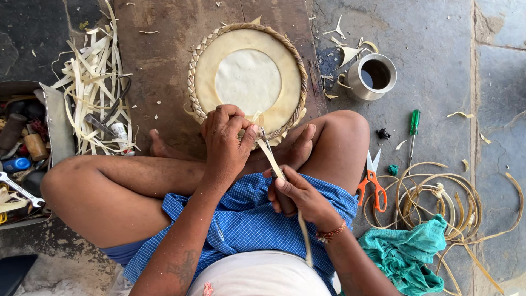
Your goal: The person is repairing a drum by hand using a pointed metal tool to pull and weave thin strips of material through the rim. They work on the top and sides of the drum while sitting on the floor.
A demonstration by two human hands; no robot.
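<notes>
We sit cross-legged on the floor with a round woven tray (249, 82) lying flat just beyond our feet; its braided rim looks finished almost all the way around, and what remains, by our judgement, is the short stretch at the near edge where we are working now. Our left hand (224, 140) is closed on that near rim, fingers curled over the braid, while our right hand (298, 194) is clenched around a tool handle and a pale palm-leaf strip (274, 161) that runs from the rim down past our wrist. The tray rests on a brown board (159, 60) laid over a grey stone floor (438, 87). To our left lie a heap of leaf strips (93, 87) and an open toolbox (24, 148); to our right stand a steel cup (372, 75), a green-handled screwdriver (413, 134), orange scissors (372, 183), coiled cane (438, 200) and a teal cloth (408, 255). Leaf scraps are scattered around.
</notes>
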